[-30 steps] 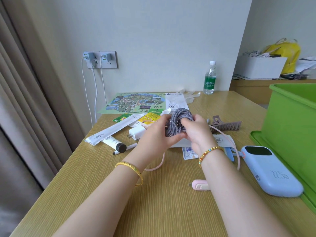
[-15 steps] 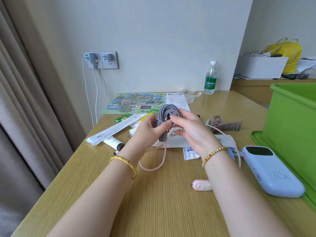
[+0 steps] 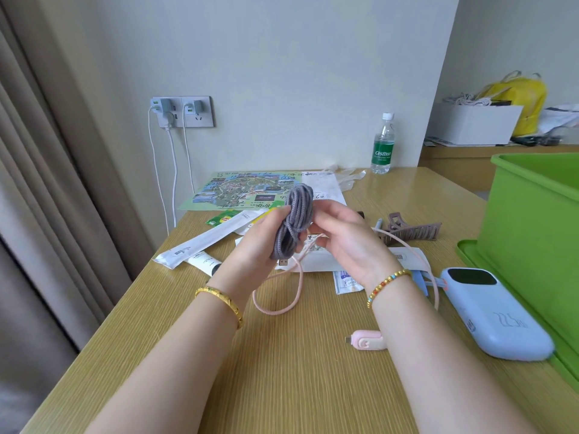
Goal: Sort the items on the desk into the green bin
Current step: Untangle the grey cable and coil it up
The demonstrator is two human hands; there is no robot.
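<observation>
Now upright, the grey coiled cable (image 3: 293, 223) has been lifted off the desk (image 3: 282, 355); left hand (image 3: 257, 249) grips it, right hand (image 3: 341, 242) pinches its wrap, green bin (image 3: 532, 220) well apart.

Grey braided cable (image 3: 294, 221), coiled into a tight bundle, upright, held above the desk between both hands; USB plug hangs at its lower end. Green bin (image 3: 532, 227), open-topped plastic, stands at the desk's right edge on a matching green lid, well apart from the cable.
</observation>
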